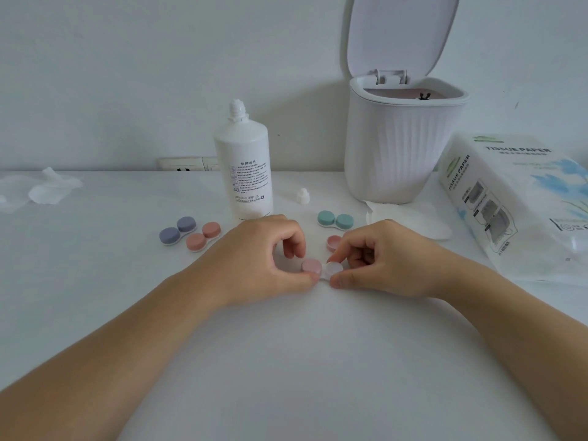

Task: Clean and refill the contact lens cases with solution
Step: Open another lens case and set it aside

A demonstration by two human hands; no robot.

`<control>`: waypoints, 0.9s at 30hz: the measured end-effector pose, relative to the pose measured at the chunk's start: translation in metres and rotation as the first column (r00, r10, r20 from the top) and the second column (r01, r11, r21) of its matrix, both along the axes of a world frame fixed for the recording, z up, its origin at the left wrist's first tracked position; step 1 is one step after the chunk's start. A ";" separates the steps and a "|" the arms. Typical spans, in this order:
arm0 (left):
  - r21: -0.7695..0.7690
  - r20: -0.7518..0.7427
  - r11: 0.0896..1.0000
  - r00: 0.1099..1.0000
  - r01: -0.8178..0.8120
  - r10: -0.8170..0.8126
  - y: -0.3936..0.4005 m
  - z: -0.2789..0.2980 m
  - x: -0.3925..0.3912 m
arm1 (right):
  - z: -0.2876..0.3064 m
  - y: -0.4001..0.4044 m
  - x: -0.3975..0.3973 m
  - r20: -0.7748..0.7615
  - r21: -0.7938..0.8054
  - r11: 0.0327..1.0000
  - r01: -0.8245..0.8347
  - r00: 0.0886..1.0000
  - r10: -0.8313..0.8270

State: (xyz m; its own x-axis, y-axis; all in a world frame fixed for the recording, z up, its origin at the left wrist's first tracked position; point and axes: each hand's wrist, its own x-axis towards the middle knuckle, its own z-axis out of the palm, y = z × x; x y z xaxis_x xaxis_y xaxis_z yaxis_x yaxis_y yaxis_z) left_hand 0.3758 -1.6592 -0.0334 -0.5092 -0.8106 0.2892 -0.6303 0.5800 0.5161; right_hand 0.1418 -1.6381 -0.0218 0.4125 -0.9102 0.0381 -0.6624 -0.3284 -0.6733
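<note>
A: While both hands pinch it, the pink lens case (322, 269) sits flat on the table (286, 361), front centre. Left hand (267, 259) has thumb and fingers closed on the capped pink well; right hand (378, 259) is closed on the uncapped white well.

B: Why two hands?

A: My read is the left steadies it while the right works the open side. The loose pink cap (334, 242) lies mouth-up just behind the right fingers, kept near for screwing back on.

B: Is there solution in the open well?

A: Can't tell, fingers cover it.

B: Other cases?

A: Purple case (178, 230) and salmon case (203, 237), both capped, touching or nearly, left of the hands. Green case (335, 219), capped, behind the right hand.

B: Bottle?

A: Solution bottle (246, 167) is upright behind the hands with its nozzle bare; the bottle cap (302, 196) stands beside it, so it's ready to pour.

B: Rest?

A: Flat tissue (410, 218) by the bin (401, 148), lid up for waste. Tissue pack (515, 198) far right, crumpled tissue (41, 189) far left.
</note>
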 end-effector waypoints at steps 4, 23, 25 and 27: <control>0.051 -0.016 0.997 0.998 0.063 -0.062 0.001 0.001 -0.004 | 0.001 0.000 0.000 0.008 -0.018 1.000 0.005 1.000 -0.005; 0.072 -0.006 0.991 0.994 0.111 -0.111 0.004 0.001 -0.009 | 0.004 0.002 0.002 0.007 -0.020 1.000 0.017 1.000 -0.017; 0.067 -0.006 0.994 0.996 0.089 -0.089 0.004 0.000 -0.010 | 0.004 0.003 0.002 0.005 -0.017 1.000 0.012 1.000 -0.012; 0.073 -0.009 0.996 0.999 0.050 -0.050 0.004 -0.001 -0.011 | 0.004 0.003 0.002 0.006 -0.011 1.000 0.012 1.000 -0.011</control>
State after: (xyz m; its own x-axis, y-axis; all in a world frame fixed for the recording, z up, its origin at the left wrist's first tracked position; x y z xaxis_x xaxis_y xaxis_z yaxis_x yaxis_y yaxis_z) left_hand 0.3649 -1.6550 -0.0340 -0.5480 -0.8031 0.2338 -0.5976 0.5715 0.5624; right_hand 0.1436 -1.6352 -0.0178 0.4018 -0.9143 0.0505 -0.6625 -0.3283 -0.6733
